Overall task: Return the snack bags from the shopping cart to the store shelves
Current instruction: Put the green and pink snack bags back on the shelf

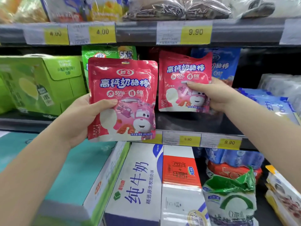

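My left hand (84, 115) grips a red snack bag (123, 88) with a pink cartoon character, held upright in front of the middle shelf (187, 124). My right hand (213, 95) pinches a second, matching red snack bag (182, 69) by its right side, thumb on the front. That bag stands on or just above the middle shelf, in front of darker red bags. A green bag (101, 54) of the same kind stands behind the left one and a blue one (224, 66) to the right. The shopping cart is out of view.
Green drink cartons (42, 82) fill the middle shelf's left side, pale blue packs (273, 101) its right. Yellow price tags (195, 31) line the shelf edges. Below stand milk boxes (138, 181), a red-and-white box (179, 170) and a green-topped bag (231, 198).
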`<state>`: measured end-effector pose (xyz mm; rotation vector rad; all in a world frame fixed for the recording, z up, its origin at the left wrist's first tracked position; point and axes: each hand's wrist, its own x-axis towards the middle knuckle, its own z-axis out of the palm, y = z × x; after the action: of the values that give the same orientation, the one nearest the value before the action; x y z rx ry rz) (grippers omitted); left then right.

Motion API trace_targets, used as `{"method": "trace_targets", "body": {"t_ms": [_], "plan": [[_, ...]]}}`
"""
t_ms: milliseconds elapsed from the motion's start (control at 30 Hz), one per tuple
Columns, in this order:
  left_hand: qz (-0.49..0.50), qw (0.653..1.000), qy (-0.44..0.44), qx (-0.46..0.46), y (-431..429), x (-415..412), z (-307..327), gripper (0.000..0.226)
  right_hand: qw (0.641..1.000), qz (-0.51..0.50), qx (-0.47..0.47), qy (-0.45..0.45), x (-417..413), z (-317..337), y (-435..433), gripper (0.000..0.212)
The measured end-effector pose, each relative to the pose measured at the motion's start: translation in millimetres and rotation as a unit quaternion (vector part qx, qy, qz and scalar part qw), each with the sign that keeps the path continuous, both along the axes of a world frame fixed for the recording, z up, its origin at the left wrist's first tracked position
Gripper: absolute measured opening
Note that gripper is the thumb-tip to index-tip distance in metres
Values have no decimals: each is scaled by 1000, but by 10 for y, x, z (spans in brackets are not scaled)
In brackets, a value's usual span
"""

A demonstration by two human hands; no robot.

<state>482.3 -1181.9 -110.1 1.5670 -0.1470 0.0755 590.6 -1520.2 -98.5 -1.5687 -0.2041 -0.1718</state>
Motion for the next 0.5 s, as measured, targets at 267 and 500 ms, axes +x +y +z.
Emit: {"method": "trace_targets", "body": {"t_ms": [267, 500], "plan": [[-7, 1000, -3, 2, 96, -22, -8, 35, 998, -35, -24, -44, 624, 38, 355, 35], [-20, 1000, -16, 18, 129, -25, -13, 33, 996, -47, -40, -57, 980, -146, 285, 44]]}}
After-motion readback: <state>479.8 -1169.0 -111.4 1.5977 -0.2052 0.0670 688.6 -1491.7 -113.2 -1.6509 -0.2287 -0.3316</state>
